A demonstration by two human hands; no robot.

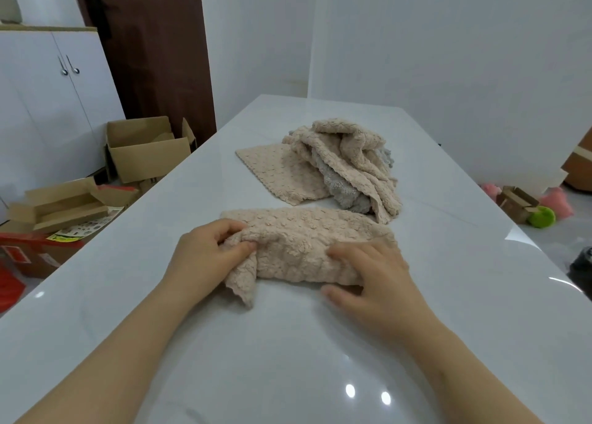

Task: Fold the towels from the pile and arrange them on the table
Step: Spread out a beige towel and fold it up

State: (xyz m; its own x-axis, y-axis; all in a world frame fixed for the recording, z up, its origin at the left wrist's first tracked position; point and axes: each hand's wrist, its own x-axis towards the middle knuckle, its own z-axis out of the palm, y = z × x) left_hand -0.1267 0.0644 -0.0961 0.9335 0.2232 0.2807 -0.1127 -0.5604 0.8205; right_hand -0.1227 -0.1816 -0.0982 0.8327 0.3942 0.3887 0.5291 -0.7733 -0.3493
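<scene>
A beige towel [301, 244], folded into a long band, is laid across the table [256, 359], nearer its near edge than its far one and about midway between the left and right edges. Its left end is pinched between the thumb and curled fingers of the left hand [205, 250]. A loose corner is seen hanging out below that grip toward the near edge. The right hand [374, 273] is laid on the right end with fingers fairly straight, pressing it down; whether the thumb is tucked under the near hem cannot be told. The pile [346, 154] of unfolded towels, beige with a grey towel [346, 196] among them, is heaped toward the far edge. Its nearest fold lies touching or just beside the band's far right side.

The fold is judged to be half made. If the left end is carried over with the loose corner left out, a crooked, lumpy fold is likely. The tabletop is glossy, so the band may be dragged sideways unless the right end is held down firmly. The plush cloth looks thick and may spring open once released. Should the band be pushed toward the far edge, the pile's trailing fold could be caught and pulled along.
</scene>
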